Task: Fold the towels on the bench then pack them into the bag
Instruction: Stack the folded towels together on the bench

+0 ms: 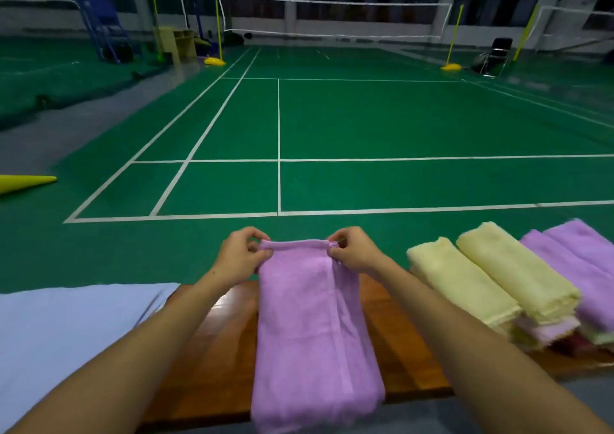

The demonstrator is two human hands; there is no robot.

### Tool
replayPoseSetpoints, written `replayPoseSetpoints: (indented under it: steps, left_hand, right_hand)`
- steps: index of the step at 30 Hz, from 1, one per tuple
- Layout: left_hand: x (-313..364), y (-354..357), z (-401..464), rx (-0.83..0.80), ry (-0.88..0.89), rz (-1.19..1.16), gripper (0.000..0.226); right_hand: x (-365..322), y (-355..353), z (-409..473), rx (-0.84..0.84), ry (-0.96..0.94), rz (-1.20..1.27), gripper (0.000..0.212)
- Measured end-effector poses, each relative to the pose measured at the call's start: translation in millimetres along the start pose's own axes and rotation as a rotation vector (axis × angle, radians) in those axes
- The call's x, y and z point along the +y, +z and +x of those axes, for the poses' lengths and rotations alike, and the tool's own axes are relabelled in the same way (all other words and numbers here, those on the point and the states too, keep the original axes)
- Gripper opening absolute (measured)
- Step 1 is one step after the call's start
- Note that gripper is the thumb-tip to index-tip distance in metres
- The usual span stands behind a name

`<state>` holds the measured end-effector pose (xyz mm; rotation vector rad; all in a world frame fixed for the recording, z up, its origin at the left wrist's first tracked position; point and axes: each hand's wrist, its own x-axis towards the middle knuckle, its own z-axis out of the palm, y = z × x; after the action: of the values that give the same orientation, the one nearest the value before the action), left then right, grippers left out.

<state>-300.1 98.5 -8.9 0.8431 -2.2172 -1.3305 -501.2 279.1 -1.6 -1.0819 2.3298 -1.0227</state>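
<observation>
A purple towel point(309, 327) lies lengthwise across the wooden bench point(216, 367), folded into a long strip that hangs over the near edge. My left hand point(241, 256) pinches its far left corner and my right hand point(354, 251) pinches its far right corner, lifting that end slightly. To the right, several folded towels sit in a pile: two yellow ones point(465, 281) and purple ones point(578, 261) on top. A pale blue-white bag point(66, 330) lies flat on the left of the bench.
Beyond the bench stretches a green badminton court point(365, 124) with white lines and a net point(332, 18). A yellow cone-shaped base point(23, 183) lies at the left. A black chair point(496, 55) stands far right.
</observation>
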Motion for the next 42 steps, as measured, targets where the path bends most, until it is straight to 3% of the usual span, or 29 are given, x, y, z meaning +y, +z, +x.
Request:
replayPoseSetpoints:
  steps: [2,5,14,22,28,31,36,39,42]
  left_hand:
    - [-34,20,21,0.003,-0.071,0.041,0.025]
    - [-59,35,43,0.0,-0.1,0.094,0.027]
    - [-50,7,31,0.048,-0.015,0.241,0.022]
    - [-17,11,-87,-0.268,0.158,0.126,0.021]
    - [-41,27,-143,-0.386,0.465,0.446,0.01]
    - [-58,27,-161,-0.408,0.64,0.57,0.028]
    - [-87,24,-178,-0.49,0.702,0.877,0.083]
    - [-88,24,-181,-0.469,0.783,0.989,0.093]
    - [-88,24,-181,-0.416,0.819,0.936,0.082]
  right_hand:
    - [18,24,23,0.005,0.065,-0.043,0.01]
    - [38,43,47,0.011,0.115,-0.097,0.018]
    - [50,19,17,0.134,0.053,-0.106,0.022]
    - [41,22,-114,-0.014,-0.121,0.105,0.016]
    - [61,49,-179,-0.171,-0.282,-0.008,0.022]
    - [77,56,-190,-0.216,-0.334,-0.046,0.023]
    - [82,61,-199,-0.201,-0.385,-0.129,0.04]
    - [82,66,-202,-0.199,-0.4,-0.196,0.052]
    - [80,67,-204,-0.204,-0.414,-0.231,0.059]
